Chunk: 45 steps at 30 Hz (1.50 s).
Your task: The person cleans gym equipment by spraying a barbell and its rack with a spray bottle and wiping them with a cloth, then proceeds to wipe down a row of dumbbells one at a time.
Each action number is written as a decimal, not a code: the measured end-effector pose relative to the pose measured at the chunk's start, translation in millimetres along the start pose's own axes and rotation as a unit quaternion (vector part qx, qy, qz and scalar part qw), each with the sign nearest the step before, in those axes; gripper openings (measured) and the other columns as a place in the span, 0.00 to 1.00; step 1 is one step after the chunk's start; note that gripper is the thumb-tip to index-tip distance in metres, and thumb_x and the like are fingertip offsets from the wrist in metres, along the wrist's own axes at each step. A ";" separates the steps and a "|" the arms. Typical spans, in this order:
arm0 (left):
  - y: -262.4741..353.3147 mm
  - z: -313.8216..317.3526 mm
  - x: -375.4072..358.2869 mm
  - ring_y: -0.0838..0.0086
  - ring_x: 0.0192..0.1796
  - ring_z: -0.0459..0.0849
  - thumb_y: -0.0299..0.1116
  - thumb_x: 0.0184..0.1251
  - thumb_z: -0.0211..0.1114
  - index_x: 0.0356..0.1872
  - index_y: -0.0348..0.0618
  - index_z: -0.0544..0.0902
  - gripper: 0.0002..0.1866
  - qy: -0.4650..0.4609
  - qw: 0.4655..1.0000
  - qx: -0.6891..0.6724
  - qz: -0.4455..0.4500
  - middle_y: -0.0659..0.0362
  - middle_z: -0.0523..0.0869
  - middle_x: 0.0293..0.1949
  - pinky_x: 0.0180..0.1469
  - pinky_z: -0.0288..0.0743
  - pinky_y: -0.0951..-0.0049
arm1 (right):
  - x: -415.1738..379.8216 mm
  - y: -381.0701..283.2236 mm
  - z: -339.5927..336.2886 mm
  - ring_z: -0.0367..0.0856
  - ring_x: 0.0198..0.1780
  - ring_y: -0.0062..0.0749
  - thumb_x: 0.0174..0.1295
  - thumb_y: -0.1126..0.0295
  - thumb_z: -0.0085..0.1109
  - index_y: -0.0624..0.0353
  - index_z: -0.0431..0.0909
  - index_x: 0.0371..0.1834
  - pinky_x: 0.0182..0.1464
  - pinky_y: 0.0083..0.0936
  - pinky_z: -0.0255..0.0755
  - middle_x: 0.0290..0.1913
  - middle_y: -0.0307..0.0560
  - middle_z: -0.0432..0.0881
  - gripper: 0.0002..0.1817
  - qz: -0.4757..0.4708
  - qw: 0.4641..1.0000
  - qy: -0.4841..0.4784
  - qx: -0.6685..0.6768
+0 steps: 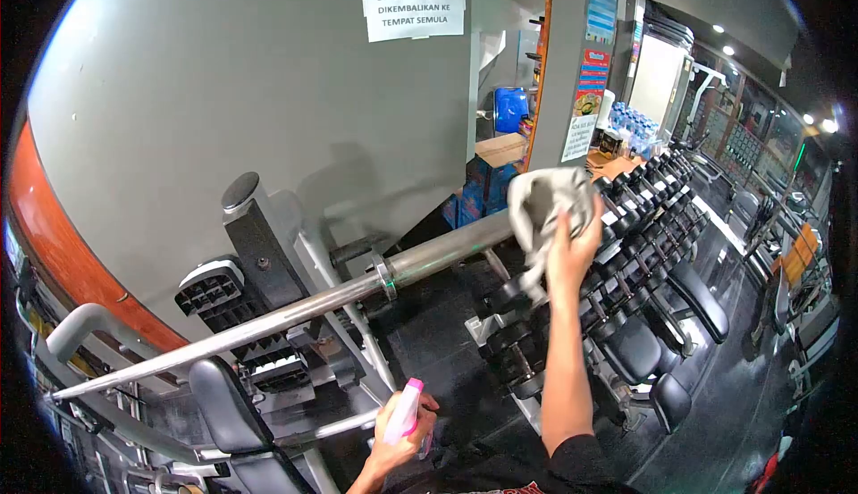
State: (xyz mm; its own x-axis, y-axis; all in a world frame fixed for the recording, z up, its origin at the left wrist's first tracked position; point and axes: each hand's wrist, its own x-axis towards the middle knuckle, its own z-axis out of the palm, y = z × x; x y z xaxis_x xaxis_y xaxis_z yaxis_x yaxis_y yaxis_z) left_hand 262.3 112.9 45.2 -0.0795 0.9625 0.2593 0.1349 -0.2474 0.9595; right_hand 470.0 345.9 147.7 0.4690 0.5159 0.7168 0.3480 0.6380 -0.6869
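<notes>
A light grey cloth (569, 192) is held in my right hand (574, 253), raised at the near end of a long metal barbell (447, 248). The cloth hangs down in folds beside the bar's thick sleeve and hides its tip. Low in the view, my left hand (407, 427) is wrapped round a spray bottle (408, 405) with a pink and white top. The bottle is below the bar, apart from it. The bar runs from the lower left up towards the cloth.
A dumbbell rack (639, 244) with several dumbbells stands at the right. Black padded benches (234, 405) are at lower left and right. A paper sign (415, 5) hangs on the grey wall. Boxes (500, 150) stand behind the bar.
</notes>
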 end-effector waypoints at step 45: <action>-17.8 -8.7 -15.8 0.79 0.25 0.80 0.19 0.57 0.61 0.39 0.35 0.73 0.10 0.066 0.992 -0.069 -0.082 0.56 0.81 0.32 0.27 0.74 0.78 | -21.9 53.7 37.1 0.71 0.61 0.49 0.44 0.85 0.57 0.53 0.74 0.52 0.72 0.49 0.48 0.53 0.52 0.77 0.28 -0.205 0.946 -0.148 -0.202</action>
State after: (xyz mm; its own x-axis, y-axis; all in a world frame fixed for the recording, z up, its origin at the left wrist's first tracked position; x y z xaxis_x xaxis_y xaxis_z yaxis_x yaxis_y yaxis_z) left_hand 252.5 101.2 25.0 -0.2188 0.9704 0.1020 -0.0262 -0.1103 0.9935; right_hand 448.3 390.1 99.6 0.0011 0.4479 0.8941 0.7620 0.5786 -0.2908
